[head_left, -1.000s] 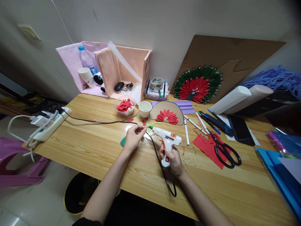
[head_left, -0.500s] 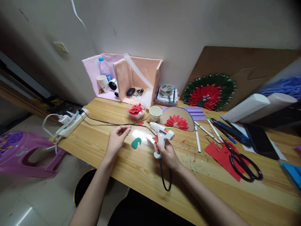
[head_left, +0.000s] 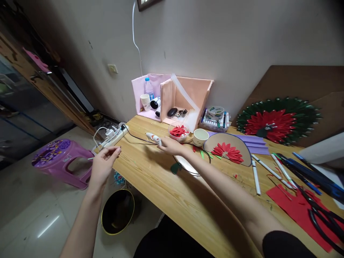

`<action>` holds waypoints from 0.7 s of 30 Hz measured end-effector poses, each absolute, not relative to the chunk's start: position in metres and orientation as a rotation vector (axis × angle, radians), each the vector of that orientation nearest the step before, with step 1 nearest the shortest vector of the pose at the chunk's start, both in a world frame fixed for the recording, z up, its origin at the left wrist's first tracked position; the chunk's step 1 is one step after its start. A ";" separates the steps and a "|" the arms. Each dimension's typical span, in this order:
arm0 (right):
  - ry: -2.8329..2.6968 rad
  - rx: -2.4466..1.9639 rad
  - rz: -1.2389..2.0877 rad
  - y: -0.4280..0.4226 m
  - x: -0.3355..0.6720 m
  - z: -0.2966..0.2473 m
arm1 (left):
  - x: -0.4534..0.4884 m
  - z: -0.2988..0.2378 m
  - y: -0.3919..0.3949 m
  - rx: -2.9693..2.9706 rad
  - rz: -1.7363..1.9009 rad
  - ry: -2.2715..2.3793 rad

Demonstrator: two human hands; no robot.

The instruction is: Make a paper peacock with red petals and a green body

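My right hand (head_left: 170, 146) is wrapped round a white hot glue gun (head_left: 153, 138), held over the back left of the wooden table (head_left: 150, 168). Past the table's left edge, my left hand (head_left: 106, 159) is pinched; a tiny dark speck shows at its fingertips, too small to name. A green cut-out piece (head_left: 175, 168) lies on the table below my right forearm, in its shadow. Behind that forearm rests a fan-shaped board (head_left: 215, 140) with a red paper flower (head_left: 227, 152). Close to the glue gun stand a bowl of red scraps (head_left: 178, 132) and a paper cup (head_left: 201, 137).
A power strip (head_left: 122, 133) with plugs sits at the table's left corner. On the floor are a pink stool (head_left: 72, 161) and a black bin (head_left: 118, 211). Scissors (head_left: 319, 215), red paper (head_left: 290, 204) and markers (head_left: 256, 177) lie at the right.
My right hand has carried the glue gun left and away from me, toward the power strip. My left hand has moved left, off the table's edge. The view has turned left.
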State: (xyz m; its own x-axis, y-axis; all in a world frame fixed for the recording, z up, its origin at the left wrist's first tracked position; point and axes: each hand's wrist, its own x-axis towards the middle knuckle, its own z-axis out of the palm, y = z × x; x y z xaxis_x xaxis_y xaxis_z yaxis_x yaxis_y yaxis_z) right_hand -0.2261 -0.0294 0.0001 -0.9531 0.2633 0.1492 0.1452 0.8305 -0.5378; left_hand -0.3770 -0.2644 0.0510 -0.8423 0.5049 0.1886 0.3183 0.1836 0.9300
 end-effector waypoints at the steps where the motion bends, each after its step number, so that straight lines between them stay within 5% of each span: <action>1: -2.791 -0.325 0.813 -0.028 -0.233 -0.005 | -0.374 0.049 -0.264 0.805 1.720 2.284; 21: -2.621 -0.538 0.986 -0.013 -0.273 -0.047 | -0.321 0.036 -0.216 0.807 1.632 1.990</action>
